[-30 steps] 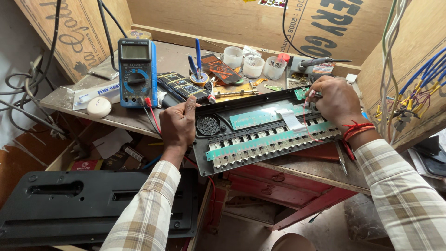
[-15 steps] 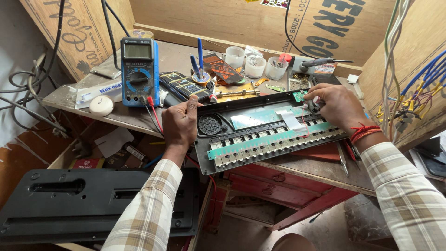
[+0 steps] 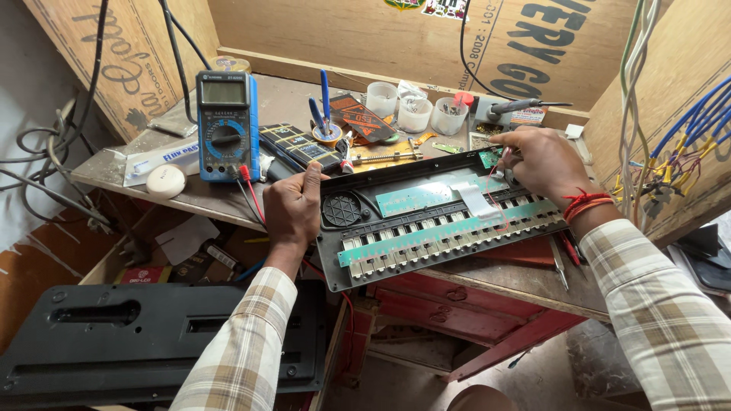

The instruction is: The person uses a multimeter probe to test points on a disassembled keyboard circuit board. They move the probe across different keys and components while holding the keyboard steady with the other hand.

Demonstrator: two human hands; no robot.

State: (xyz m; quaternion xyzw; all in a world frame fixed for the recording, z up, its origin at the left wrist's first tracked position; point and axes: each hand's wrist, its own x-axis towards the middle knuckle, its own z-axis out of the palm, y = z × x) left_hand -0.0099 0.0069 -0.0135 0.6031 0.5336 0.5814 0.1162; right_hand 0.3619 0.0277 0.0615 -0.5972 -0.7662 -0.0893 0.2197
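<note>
Blue multimeter [image 3: 226, 125] on bench; three white cups [image 3: 415, 114]; soldering iron [image 3: 518, 106].

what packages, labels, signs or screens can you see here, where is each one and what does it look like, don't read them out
Multimeter: stands at the bench's back left, blue case, blank grey rectangular screen on top.
Flat white packet: lies left of the multimeter, long, blue lettering.
Plywood back panel: behind the bench, tan, large dark printed letters.
Stickers: top edge of that panel, small, multicoloured.
Small red box: below the bench, left, partly hidden.

we see both arms in long plaid sleeves, cream crossed with grey and tan lines; the right hand [image 3: 544, 161] wears red-orange thread at its wrist.
</note>
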